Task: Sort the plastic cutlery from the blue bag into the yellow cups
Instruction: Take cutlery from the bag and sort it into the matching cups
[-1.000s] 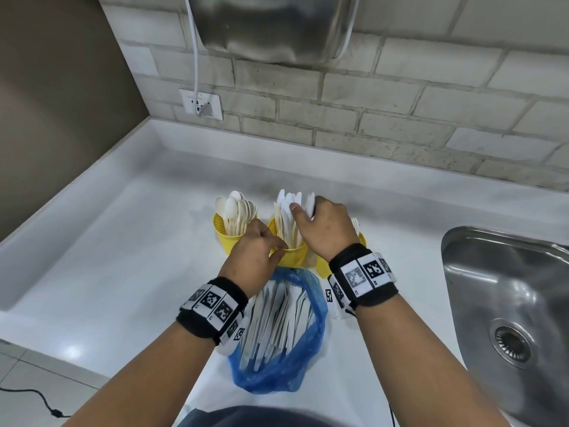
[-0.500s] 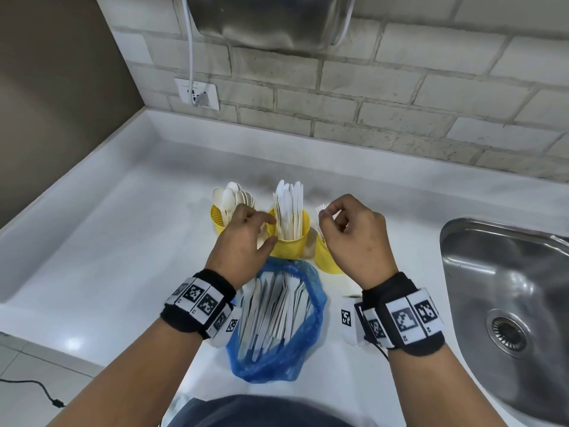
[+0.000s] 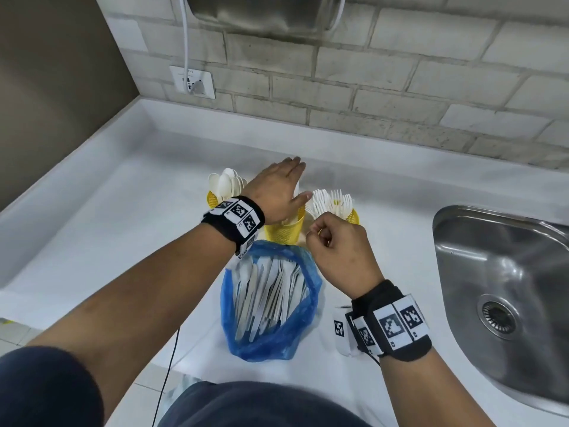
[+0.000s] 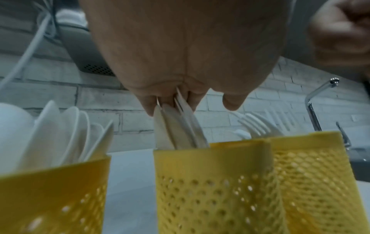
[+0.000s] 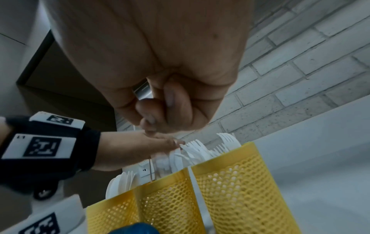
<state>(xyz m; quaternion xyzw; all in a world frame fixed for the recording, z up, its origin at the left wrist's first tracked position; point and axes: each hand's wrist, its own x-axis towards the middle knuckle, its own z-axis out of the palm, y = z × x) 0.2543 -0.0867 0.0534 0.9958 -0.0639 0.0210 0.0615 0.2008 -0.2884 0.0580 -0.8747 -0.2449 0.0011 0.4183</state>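
Observation:
Three yellow perforated cups stand in a row on the white counter. The left cup [image 3: 212, 198] holds spoons [image 3: 226, 183], the middle cup [image 3: 284, 232] knives [image 4: 180, 131], the right cup [image 3: 354, 215] forks [image 3: 331, 201]. My left hand [image 3: 289, 177] lies flat over the middle cup, its straight fingers [image 4: 152, 104] touching the knife tips. My right hand [image 3: 332, 238] hovers just in front of the fork cup, curled into a fist with nothing in it. The open blue bag [image 3: 264, 343] lies in front of the cups with several white pieces [image 3: 268, 291] inside.
A steel sink [image 3: 505, 272] is sunk into the counter at the right, with a tap [image 4: 318, 98] behind it. A wall socket [image 3: 192, 81] with a white cable and a steel appliance [image 3: 264, 13] sit on the brick wall. The counter's front edge lies just behind the bag.
My left hand left the middle cup's rim and now lies flat on the knife tops. My right hand drew back from the knives toward the fork cup and curled up.

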